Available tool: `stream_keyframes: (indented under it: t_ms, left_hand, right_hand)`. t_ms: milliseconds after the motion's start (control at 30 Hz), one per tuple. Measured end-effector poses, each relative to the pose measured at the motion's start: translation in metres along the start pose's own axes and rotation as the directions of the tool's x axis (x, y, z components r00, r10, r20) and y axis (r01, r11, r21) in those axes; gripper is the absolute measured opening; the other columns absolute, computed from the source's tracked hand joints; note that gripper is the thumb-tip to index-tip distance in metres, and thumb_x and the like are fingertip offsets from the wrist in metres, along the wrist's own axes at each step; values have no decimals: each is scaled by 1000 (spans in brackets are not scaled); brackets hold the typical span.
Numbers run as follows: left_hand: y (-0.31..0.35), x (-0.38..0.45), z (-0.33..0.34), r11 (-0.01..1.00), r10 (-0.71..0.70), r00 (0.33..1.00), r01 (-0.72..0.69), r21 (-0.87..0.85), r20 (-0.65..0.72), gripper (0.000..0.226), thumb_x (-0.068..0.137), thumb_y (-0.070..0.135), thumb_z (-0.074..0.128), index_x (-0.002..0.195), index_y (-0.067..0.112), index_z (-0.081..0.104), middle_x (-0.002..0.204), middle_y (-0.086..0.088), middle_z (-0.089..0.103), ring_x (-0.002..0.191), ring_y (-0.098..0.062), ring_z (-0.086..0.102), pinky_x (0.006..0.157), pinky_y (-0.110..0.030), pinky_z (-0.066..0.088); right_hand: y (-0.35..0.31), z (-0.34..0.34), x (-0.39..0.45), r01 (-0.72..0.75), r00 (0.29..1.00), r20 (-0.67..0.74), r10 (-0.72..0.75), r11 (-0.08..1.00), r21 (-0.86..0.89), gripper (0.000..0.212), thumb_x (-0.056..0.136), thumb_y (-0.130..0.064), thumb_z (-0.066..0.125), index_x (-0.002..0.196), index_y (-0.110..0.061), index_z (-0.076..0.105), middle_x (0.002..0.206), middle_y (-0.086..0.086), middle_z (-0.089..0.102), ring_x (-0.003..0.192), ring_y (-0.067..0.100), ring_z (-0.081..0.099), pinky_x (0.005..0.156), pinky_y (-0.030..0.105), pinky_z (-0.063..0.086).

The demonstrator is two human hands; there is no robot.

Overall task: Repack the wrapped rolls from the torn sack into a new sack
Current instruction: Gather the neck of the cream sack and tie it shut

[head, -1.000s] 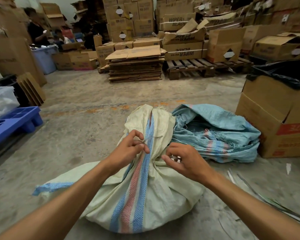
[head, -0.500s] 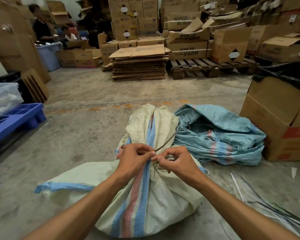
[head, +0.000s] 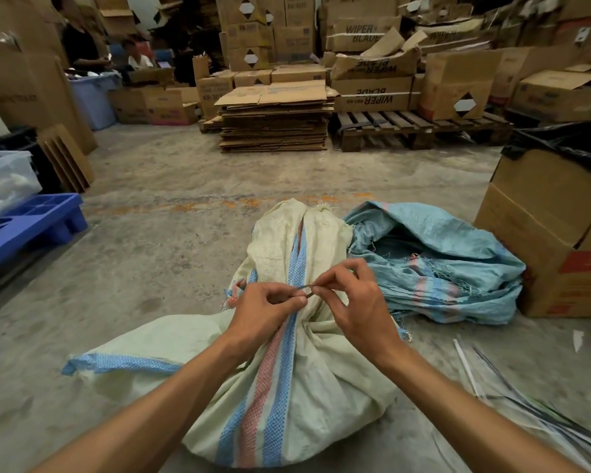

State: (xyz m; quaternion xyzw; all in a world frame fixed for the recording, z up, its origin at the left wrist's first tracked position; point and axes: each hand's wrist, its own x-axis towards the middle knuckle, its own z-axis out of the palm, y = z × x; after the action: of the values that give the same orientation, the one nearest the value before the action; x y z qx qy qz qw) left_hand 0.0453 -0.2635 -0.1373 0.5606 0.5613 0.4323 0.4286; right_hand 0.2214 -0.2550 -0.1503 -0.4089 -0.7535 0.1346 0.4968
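Note:
A full cream woven sack (head: 307,397) with blue and red stripes lies on the concrete floor in front of me, its neck gathered. Over that neck my left hand (head: 265,310) and my right hand (head: 354,302) each pinch an end of a thin dark tie (head: 306,287). A crumpled light-blue woven sack (head: 440,264) with frayed edges lies just to the right of the cream one. No wrapped rolls show; the cream sack hides its contents.
A cardboard box lined with black plastic (head: 556,220) stands at right. Loose plastic strips (head: 512,401) lie on the floor lower right. A blue pallet (head: 31,223) and clear bin (head: 4,179) sit at left. Flattened cartons (head: 277,121), a wooden pallet and stacked boxes stand behind; people sit far left.
My hands came together over the sack's neck, then rose slightly. Both now pinch the tie, stretched short between them.

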Motion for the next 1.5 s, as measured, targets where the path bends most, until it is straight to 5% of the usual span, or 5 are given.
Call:
stream_keyframes:
  t_ms: [100,533,867,1200,1500]
  left_hand:
    - [2,-2,0,999,33,998,-32,-38,44,10,81,13,77,91,13,78,86,3,77,79,-3,70,69,-12,48]
    - [2,-5,-13,919,382,924,-376,118,-28,24,75,10,83,80,14,59,78,-4,72,75,-15,69,69,-26,54]
    - [-12,9,-35,358,687,679,-626,692,258,22,82,10,59,88,18,79,93,6,70,84,-13,59,66,-33,54]
    - [-9,4,-43,591,344,853,-522,615,393,47,85,70,46,71,36,76,119,29,50,114,0,43,94,-38,41]
    - [-1,1,-69,816,282,901,-406,411,331,5,79,25,70,80,20,68,106,14,55,104,-11,55,80,-24,45]
  right_hand:
    - [5,4,6,-14,999,28,14,1000,-25,7,88,-14,70,86,-16,63,97,-5,70,121,9,54,96,28,45]
    - [3,13,16,-321,937,149,315,947,21,15,92,-21,66,78,-19,61,66,-2,62,59,7,52,56,19,40]
    - [1,0,44,-199,694,660,289,957,-209,7,87,-25,72,81,-27,74,50,-14,53,49,1,46,52,16,32]
    - [13,0,38,-291,731,653,199,956,35,3,84,-29,76,84,-28,78,79,1,75,75,13,67,77,43,53]
    - [5,7,24,-304,837,516,184,940,156,10,91,-26,68,93,-19,75,78,6,68,65,3,53,65,26,42]
